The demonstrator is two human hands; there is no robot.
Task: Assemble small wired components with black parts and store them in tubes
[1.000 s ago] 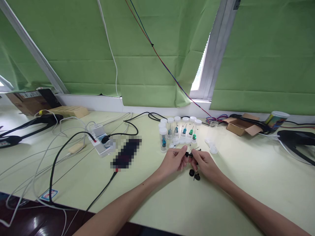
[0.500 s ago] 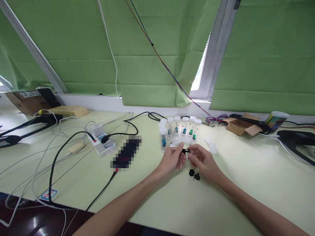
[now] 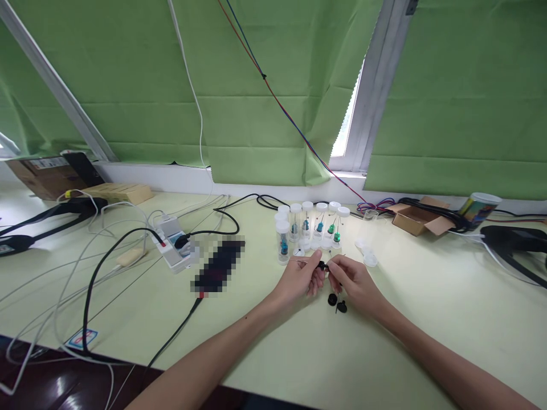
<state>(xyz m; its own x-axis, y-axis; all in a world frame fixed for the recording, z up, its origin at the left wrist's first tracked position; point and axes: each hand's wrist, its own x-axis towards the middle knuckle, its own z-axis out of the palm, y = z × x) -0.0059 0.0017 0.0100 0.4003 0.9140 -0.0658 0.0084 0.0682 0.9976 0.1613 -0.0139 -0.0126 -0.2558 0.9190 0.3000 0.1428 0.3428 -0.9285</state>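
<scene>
My left hand (image 3: 299,280) and my right hand (image 3: 355,283) meet over the pale green table (image 3: 427,319), both pinching one small black part (image 3: 322,266) between their fingertips. A thin wire or pin sticks out of it to the left. Two more small black parts (image 3: 337,303) lie on the table just under my right hand. Right behind the hands stands a cluster of clear vials (image 3: 308,228) with white caps, holding blue and green pieces. Loose white caps (image 3: 368,257) and an open clear vial (image 3: 370,221) sit to the right of the cluster.
A white power strip (image 3: 174,247) with black and white cables (image 3: 92,285) spreads over the left of the table, beside a blurred dark device (image 3: 219,266). A small open cardboard box (image 3: 416,219), a printed cup (image 3: 481,208) and black gear (image 3: 515,242) stand at the right. Green blinds hang behind.
Both hands shifted slightly left and nearer the vials with the black part still between them; my fingers have regripped it. Everything else on the table stayed put.
</scene>
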